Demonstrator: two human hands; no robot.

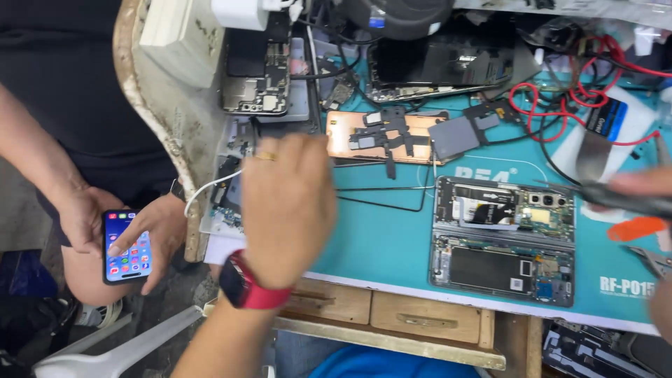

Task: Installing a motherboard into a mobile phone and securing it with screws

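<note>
- At the far left a seated co-worker's two hands [105, 231] hold a lit smartphone [126, 246]; they are not ours, and we leave them out of the work.
- Our left hand [287, 210], with a gold ring and a red-strapped watch [250, 285] on the wrist, hovers back-up over the left edge of the teal repair mat [381, 245]. Its fingers curl downward, but we cannot tell whether they pinch anything, since the palm side is hidden.
- Just beyond that hand lie a copper-coloured back plate [364, 133] with dark shield pieces on it, and a second stripped phone [257, 77] further up the bench [392, 318].
- The thing in hand, an opened foldable phone [504, 238], lies flat near the mat's middle right, both halves bare, with boards, camera row and battery showing.
- At the right edge our right hand [647, 183] grasps a dark slim tool [616, 197], likely a screwdriver or tweezers, whose tip points at the phone's upper right corner by the cameras.
- We judge the step as mid-teardown: working fasteners or connectors near the camera end.
- The next move calls for a steady tool tip on a small target, and the left hand coming over to brace the phone's frame.
</note>
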